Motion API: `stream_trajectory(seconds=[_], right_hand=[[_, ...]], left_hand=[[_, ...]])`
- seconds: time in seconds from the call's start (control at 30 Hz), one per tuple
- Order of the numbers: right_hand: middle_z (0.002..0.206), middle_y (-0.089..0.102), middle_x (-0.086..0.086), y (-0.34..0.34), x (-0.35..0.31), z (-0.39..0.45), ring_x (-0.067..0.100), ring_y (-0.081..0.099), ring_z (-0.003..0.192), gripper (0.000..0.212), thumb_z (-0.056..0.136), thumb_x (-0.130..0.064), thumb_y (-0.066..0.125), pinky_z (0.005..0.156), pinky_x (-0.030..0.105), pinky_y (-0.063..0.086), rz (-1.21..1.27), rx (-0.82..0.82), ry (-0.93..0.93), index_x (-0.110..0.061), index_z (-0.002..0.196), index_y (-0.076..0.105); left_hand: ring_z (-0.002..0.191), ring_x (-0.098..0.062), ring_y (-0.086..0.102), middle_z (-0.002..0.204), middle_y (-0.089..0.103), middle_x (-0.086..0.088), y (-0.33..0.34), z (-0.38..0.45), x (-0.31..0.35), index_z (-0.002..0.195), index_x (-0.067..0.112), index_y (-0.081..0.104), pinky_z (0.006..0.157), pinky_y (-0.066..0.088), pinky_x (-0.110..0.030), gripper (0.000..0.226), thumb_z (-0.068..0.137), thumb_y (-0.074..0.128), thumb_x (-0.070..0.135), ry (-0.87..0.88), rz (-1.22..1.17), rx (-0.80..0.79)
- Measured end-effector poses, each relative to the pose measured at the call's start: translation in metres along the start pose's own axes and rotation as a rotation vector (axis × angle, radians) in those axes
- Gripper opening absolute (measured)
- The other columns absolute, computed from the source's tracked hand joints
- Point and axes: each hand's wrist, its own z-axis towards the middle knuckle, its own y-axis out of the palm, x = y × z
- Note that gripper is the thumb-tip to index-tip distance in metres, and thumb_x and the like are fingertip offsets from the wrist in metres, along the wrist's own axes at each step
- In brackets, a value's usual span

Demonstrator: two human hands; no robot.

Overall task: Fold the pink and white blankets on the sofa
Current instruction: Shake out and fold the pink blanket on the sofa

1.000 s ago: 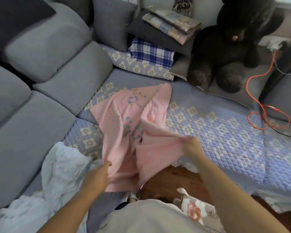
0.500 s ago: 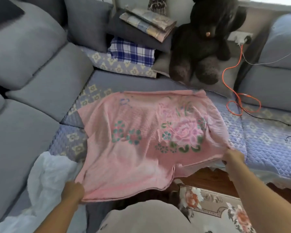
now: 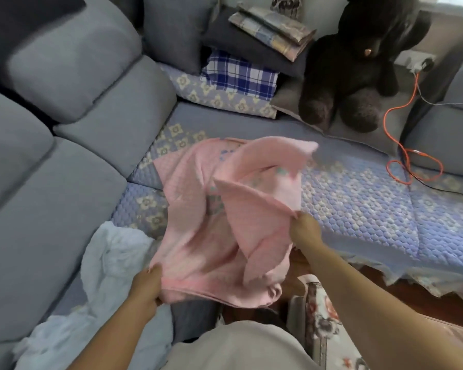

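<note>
Your left hand (image 3: 147,285) and right hand (image 3: 305,231) each pinch an edge of the pink blanket (image 3: 225,222), half-doubled over the sofa (image 3: 358,198) seat. The white blanket (image 3: 110,265) lies crumpled at left, seemingly unfolded.

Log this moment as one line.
left hand: grips pink quilted blanket | right hand: pinches its edge | crumpled white blanket: untouched, left
</note>
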Motion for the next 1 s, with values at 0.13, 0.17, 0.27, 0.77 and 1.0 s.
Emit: stream_trajectory(seconds=[0.13, 0.17, 0.27, 0.77, 1.0], right_hand=[[0.11, 0.068, 0.018, -0.024, -0.005, -0.071, 0.036, 0.063, 0.103, 0.029, 0.096, -0.012, 0.046, 0.08, 0.038, 0.049, -0.112, -0.017, 0.073, -0.005, 0.115, 0.067], [0.107, 0.069, 0.015, -0.019, -0.001, -0.068, 0.033, 0.063, 0.098, 0.028, 0.097, -0.014, 0.046, 0.077, 0.037, 0.049, -0.111, -0.016, 0.083, -0.006, 0.115, 0.068], [0.08, 0.066, 0.002, -0.017, -0.02, -0.091, 0.024, 0.06, 0.076, 0.024, 0.099, -0.019, 0.05, 0.062, 0.032, 0.045, -0.192, -0.107, -0.046, -0.016, 0.087, 0.071], [0.1, 0.061, 0.007, -0.143, -0.24, -0.059, 0.022, 0.059, 0.098, 0.028, 0.099, -0.01, 0.043, 0.079, 0.025, 0.042, 0.474, 0.612, -0.252, -0.004, 0.113, 0.067], [0.065, 0.057, -0.014, -0.248, -0.301, -0.15, -0.006, 0.054, 0.062, 0.02, 0.078, -0.016, 0.055, 0.061, 0.02, 0.044, 0.334, 0.693, -0.771, -0.029, 0.064, 0.061]], left_hand=[[0.098, -0.036, 0.071, 0.105, 0.075, -0.017, -0.003, -0.011, 0.003, 0.114, 0.003, 0.064, 0.093, 0.054, -0.059, 0.021, 0.095, 0.068, 0.01, -0.027, -0.054, -0.202], [0.097, -0.036, 0.071, 0.106, 0.074, -0.019, -0.004, -0.01, 0.003, 0.116, 0.001, 0.064, 0.094, 0.053, -0.058, 0.024, 0.092, 0.068, 0.002, -0.02, -0.031, -0.231], [0.094, -0.038, 0.069, 0.109, 0.072, -0.023, -0.007, -0.009, 0.004, 0.118, -0.004, 0.062, 0.096, 0.052, -0.057, 0.033, 0.087, 0.064, -0.015, -0.028, -0.032, -0.257], [0.073, -0.038, 0.069, 0.084, 0.072, -0.026, -0.02, -0.003, 0.038, 0.103, -0.006, 0.063, 0.075, 0.057, -0.053, 0.024, 0.084, 0.053, -0.016, 0.038, -0.155, -0.19], [0.088, -0.043, 0.066, 0.102, 0.067, -0.028, -0.021, 0.019, 0.024, 0.115, -0.008, 0.06, 0.081, 0.056, -0.057, 0.038, 0.079, 0.055, -0.018, -0.031, -0.082, -0.047]])
